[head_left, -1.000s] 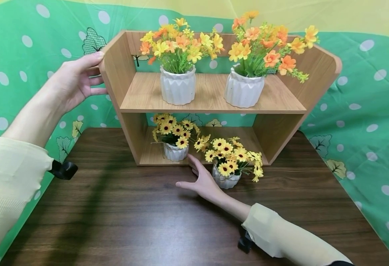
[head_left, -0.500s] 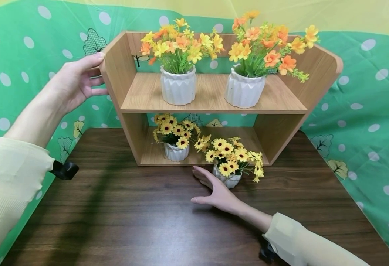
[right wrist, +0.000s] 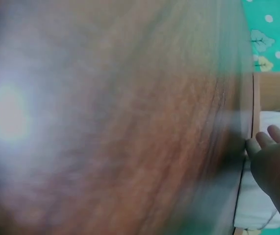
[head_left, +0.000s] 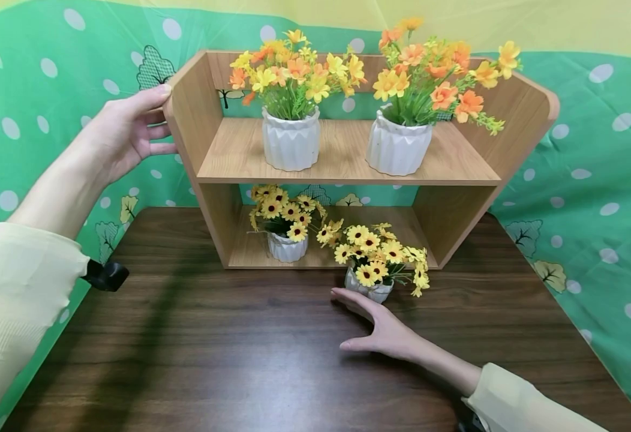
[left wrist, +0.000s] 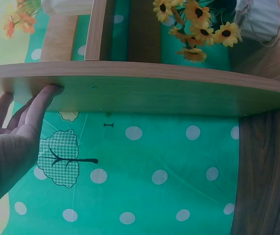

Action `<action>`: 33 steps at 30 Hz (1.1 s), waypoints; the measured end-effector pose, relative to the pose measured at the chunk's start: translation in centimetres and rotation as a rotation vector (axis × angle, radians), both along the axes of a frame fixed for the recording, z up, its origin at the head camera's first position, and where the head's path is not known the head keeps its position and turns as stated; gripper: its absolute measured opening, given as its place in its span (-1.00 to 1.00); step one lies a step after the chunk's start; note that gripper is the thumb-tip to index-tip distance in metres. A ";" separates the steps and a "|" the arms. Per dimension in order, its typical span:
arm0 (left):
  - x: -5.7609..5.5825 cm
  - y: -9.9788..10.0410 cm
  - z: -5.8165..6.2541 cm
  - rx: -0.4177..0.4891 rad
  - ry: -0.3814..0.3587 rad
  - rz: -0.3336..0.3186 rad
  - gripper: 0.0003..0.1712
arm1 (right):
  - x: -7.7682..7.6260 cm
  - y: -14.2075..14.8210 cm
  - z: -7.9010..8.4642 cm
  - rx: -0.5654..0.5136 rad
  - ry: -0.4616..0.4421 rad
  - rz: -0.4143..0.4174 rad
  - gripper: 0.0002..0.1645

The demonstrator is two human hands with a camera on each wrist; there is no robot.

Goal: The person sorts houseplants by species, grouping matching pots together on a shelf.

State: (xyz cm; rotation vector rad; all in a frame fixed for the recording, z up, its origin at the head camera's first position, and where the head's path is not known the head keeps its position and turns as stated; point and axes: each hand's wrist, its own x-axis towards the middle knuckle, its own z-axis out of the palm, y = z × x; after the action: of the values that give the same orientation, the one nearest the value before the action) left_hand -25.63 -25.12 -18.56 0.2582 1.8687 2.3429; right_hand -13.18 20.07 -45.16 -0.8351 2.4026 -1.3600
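My left hand touches the outer face of the small wooden shelf's left side panel with outstretched fingers; the left wrist view shows the fingertips against it. Low over the table in front, my right hand holds nothing, its thumb spread from its fingers. Just behind that hand, a white pot of yellow daisies stands on the table before the shelf, its lower front partly hidden. A second white pot of yellow daisies stands on the lower shelf, to the left.
The upper shelf bears two white pots of orange and yellow flowers, one on the left and one on the right. Beneath everything lies a dark wooden table. A green dotted cloth hangs behind and around.
My right hand has drawn back, toward the front and right, from the front of the lower shelf. The pots stay where they were, and my left hand keeps its place on the shelf's side.
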 end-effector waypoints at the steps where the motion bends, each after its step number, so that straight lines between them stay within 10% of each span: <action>1: 0.0 0.0 0.0 -0.004 0.002 0.000 -0.51 | 0.0 0.2 0.0 -0.007 0.003 0.013 0.12; 22: 0.0 0.0 0.0 -0.005 0.002 -0.001 -0.44 | -0.9 7.6 0.4 -0.225 -0.139 0.156 -0.28; 33: 0.1 0.1 0.1 -0.014 0.007 0.003 -0.42 | -1.7 9.8 0.6 -0.153 -0.088 -0.059 -0.58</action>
State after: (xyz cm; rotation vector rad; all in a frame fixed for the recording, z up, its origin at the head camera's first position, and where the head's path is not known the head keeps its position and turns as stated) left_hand -25.56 -25.05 -18.47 0.2623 1.8892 2.3326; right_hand -14.89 29.92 -44.55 -0.7294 2.2969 -1.5858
